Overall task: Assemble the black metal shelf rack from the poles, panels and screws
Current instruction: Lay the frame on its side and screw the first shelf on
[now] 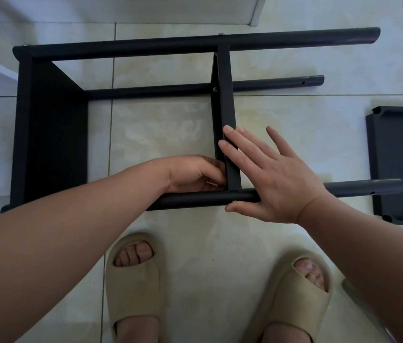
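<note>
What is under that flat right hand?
Under the right hand lie the middle panel and the near pole. The left hand hides their joint, so what it works on is unseen.

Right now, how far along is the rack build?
Done: end panel looks mounted; middle panel shows screw heads at the two far poles. In hand: right hand braces it against the near pole, left hand works at that joint. Left: the loose panel on the floor.
</note>
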Available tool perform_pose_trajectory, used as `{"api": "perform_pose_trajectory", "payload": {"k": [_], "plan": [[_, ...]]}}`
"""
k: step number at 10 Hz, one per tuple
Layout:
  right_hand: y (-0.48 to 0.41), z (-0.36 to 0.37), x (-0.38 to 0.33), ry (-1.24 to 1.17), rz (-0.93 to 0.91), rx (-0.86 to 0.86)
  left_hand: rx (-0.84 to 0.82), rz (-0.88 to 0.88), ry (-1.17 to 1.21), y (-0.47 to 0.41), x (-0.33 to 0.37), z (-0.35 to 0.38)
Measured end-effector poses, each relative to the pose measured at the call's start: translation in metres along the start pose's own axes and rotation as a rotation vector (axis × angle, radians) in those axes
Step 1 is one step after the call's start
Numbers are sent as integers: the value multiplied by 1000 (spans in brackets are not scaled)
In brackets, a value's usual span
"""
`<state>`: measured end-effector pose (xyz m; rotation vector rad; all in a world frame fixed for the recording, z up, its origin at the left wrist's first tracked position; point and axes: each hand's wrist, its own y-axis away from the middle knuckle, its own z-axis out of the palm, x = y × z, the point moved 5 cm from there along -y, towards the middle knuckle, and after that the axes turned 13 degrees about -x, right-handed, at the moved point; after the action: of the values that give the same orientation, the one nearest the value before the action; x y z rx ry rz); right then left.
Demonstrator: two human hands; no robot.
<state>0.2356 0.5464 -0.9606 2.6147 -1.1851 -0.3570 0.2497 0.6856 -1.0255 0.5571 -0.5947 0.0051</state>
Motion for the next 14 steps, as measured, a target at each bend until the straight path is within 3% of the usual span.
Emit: {"api": "perform_pose_trajectory", "payload": {"k": [2,4,6,9,11,14], "plan": [[0,-1,0,-6,3,-4,81,-35,-182,2,-1,-1],[0,-2,0,-8,3,-9,26,14,12,-1,1,1],[0,-2,0,-3,5,-11,59,-48,-185,0,0,1],[0,-2,-1,-10,5,-21,19,33,45,0,4,4],[0,-2,0,-11,6,-24,86,-48,-216,1,2,3],[0,-3,-1,-19,5,-21,29,12,-7,-1,3,3]]}}
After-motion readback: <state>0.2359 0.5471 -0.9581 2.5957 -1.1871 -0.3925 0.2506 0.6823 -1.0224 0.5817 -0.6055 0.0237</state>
